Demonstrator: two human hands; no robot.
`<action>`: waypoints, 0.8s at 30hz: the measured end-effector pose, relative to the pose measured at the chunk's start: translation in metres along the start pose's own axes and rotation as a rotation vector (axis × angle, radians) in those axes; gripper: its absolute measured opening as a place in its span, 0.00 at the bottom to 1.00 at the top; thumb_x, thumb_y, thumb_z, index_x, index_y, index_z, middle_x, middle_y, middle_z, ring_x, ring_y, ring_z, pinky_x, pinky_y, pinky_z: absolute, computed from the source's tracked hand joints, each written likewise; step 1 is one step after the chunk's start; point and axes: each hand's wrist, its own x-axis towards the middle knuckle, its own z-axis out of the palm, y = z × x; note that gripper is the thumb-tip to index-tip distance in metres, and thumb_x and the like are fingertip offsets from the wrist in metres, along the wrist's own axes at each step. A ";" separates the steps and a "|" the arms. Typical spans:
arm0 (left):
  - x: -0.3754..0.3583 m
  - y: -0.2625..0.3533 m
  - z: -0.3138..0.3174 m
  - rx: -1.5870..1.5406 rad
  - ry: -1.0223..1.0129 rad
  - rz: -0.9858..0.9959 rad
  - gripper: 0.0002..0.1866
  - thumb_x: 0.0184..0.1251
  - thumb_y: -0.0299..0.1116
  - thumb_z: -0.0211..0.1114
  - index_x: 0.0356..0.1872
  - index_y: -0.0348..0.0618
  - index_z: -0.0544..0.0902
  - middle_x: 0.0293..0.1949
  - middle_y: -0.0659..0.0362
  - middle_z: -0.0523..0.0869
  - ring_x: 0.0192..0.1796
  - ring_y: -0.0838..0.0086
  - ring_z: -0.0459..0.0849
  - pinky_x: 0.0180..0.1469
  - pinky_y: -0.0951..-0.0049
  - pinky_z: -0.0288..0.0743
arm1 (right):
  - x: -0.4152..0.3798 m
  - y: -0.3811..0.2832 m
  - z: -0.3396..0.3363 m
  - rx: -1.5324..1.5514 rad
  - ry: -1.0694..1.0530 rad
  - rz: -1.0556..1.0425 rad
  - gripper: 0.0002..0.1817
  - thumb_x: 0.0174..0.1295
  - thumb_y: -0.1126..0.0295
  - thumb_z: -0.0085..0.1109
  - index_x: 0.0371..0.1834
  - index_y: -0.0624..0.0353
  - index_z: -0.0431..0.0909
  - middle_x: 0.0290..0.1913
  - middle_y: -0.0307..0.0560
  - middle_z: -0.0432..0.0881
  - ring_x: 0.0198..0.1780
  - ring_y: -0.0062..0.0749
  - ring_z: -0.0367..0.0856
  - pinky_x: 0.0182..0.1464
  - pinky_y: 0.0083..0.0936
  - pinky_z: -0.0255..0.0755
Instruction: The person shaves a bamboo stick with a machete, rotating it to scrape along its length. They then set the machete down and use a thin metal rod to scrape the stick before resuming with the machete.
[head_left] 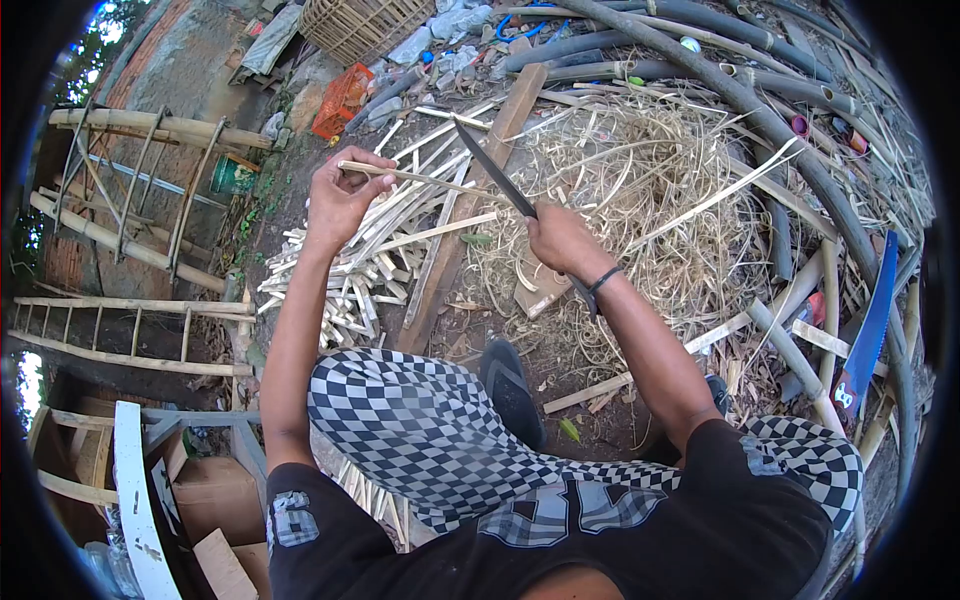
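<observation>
My left hand (343,203) is closed around one end of a thin bamboo strip (430,181), thumb pressed along it. The strip stretches rightward until it meets the knife. In my right hand (565,240) is a long dark-bladed knife (492,167), its tip pointing up and to the left. The back part of its handle runs under my forearm. Below the strip, a pile of split bamboo sticks (375,265) lies on the ground. Curly bamboo shavings (640,190) are heaped beneath and beyond my right hand.
A wooden plank (518,105) runs between sticks and shavings. On the right lie a blue handsaw (873,315) and bamboo poles (790,125). An orange crate (342,101) and wicker basket (365,28) stand at the back. Bamboo ladder-like frames (130,330) are on the left.
</observation>
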 end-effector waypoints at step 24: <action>-0.020 0.020 0.020 0.087 -0.179 0.264 0.05 0.65 0.17 0.70 0.37 0.31 0.81 0.42 0.52 0.88 0.46 0.78 0.86 0.48 0.78 0.81 | -0.023 -0.064 0.019 0.183 0.200 -0.207 0.16 0.65 0.76 0.52 0.54 0.69 0.69 0.21 0.62 0.81 0.27 0.63 0.84 0.31 0.53 0.78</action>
